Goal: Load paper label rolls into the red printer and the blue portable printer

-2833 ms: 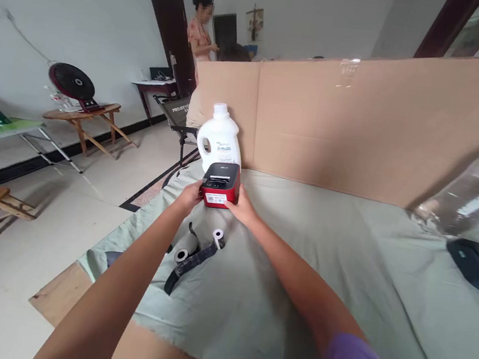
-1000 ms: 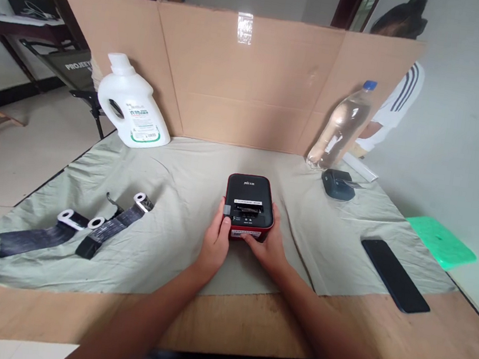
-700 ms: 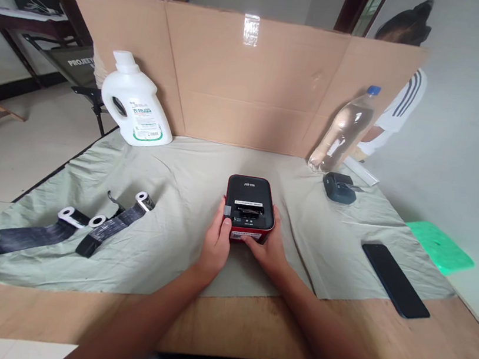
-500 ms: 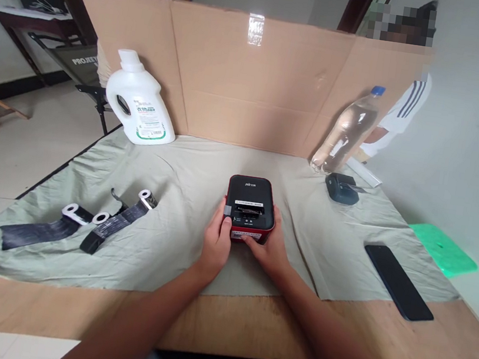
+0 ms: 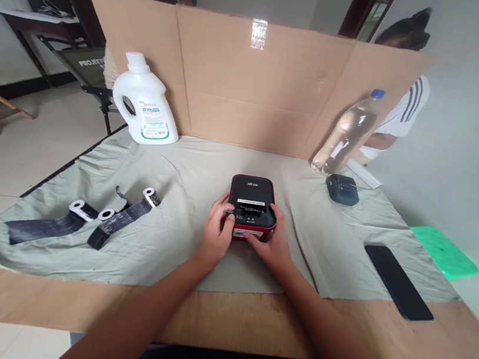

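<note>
A small black and red label printer (image 5: pixel 253 192) sits upright on the cloth in front of me, with a slot across its top and white stickers. My left hand (image 5: pixel 217 228) is closed at its left front corner. Thumb and forefinger meet there by a small grey tab, mostly hidden by the fingers. Around the right front corner, my right hand (image 5: pixel 276 241) grips the printer, its thumb on the front face. Off to the left lie several rolls of black ribbon (image 5: pixel 127 214) with white cores, partly unwound.
A white detergent bottle (image 5: pixel 146 104) and a clear bottle (image 5: pixel 348 132) stand before the cardboard screen (image 5: pixel 252 86). On the right are a dark tape dispenser-like object (image 5: pixel 342 189), a phone (image 5: pixel 398 282) and a green sheet (image 5: pixel 445 253). Two people are behind the screen.
My left fingers have shifted up onto the printer's left front corner, closing around the grey tab. My right hand keeps its grip. The view has shifted slightly.
</note>
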The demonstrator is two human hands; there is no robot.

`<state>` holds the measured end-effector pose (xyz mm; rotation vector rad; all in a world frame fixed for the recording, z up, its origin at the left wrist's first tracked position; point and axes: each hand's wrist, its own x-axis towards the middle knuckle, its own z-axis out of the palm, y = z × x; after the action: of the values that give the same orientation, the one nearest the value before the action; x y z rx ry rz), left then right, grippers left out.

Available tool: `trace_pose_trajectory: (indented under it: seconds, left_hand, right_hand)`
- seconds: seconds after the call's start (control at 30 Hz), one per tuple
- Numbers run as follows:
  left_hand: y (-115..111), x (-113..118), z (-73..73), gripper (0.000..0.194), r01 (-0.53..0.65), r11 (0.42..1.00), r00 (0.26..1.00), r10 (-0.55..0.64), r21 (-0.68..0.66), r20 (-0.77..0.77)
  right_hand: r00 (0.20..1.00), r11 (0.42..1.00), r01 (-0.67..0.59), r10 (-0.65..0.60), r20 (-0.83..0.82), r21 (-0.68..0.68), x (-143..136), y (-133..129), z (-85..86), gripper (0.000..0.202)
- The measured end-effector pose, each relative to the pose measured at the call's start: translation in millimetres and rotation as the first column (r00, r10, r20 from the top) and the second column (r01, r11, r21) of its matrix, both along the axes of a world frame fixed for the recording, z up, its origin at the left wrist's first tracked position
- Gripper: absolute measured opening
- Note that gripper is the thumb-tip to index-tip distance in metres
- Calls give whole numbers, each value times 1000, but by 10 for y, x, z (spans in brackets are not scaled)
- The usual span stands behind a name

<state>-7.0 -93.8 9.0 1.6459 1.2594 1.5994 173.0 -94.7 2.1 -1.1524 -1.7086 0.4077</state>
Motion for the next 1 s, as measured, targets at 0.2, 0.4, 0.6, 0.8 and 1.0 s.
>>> trace_pose_trajectory:
  seconds: [0.2,0.4,0.6,0.8,1.0]
  left_hand:
    - [117,-122,80,16,-31,992,996,41,122,-84]
    - [199,-171,41,14,5,987,998,5,162,-67]
    - [253,-188,-32,15,35,994,999,-36,103,7]
    - [429,-220,93,42,197,978,978,-201,76,55]
    - [405,-144,17,46,130,987,986,-139,98,89]
  right_hand:
    - [998,997,-9,5,-55,-76,46,42,-9,87]
    - [998,996,-19,13,-69,-91,59,48,-18,88]
    - [998,996,-30,26,-58,-80,83,47,-17,84]
    - [998,996,-17,12,-56,-85,79,44,0,82]
    - [1000,998,-16,14,-28,-65,84,42,34,84]
